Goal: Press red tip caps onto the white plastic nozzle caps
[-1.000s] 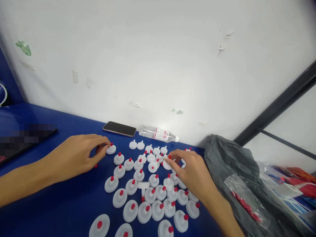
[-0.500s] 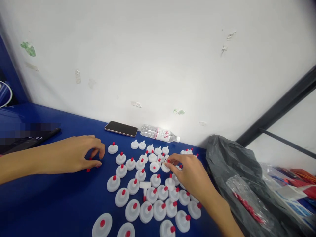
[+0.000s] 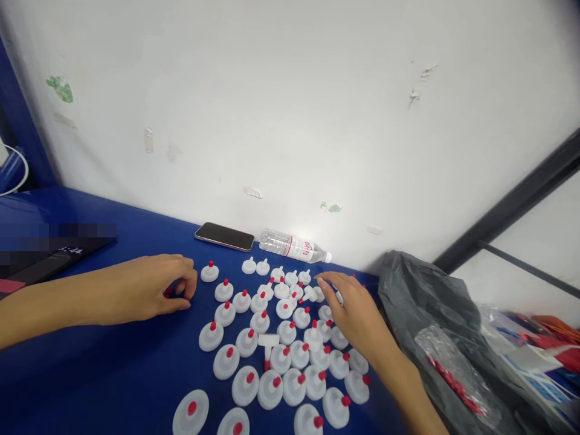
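Observation:
Many white plastic disc-shaped caps with narrow spouts stand over the blue table, most with a small red tip, like this capped disc (image 3: 270, 389). My left hand (image 3: 158, 287) is low over the table left of them, thumb and fingers curled together; small red tips (image 3: 168, 292) show behind the fingers, and what the fingertips pinch is hidden. My right hand (image 3: 351, 302) hovers over the right side of the group, thumb and forefinger stretched out, nothing visible between them. Nearest its fingertips is a white disc with a bare spout (image 3: 304, 277). A tilted disc (image 3: 310, 294) lies below.
A phone (image 3: 224, 236) and a clear water bottle (image 3: 294, 246) lie along the wall. At left is a dark tablet (image 3: 63, 257). A grey plastic bag (image 3: 408, 290) is at right, with a clear bag of red tips (image 3: 457, 374) on it.
My right hand has let go of a red-tipped disc and moved up and right. My left hand came off the far-left disc, opened over the red tips and has curled its fingers again.

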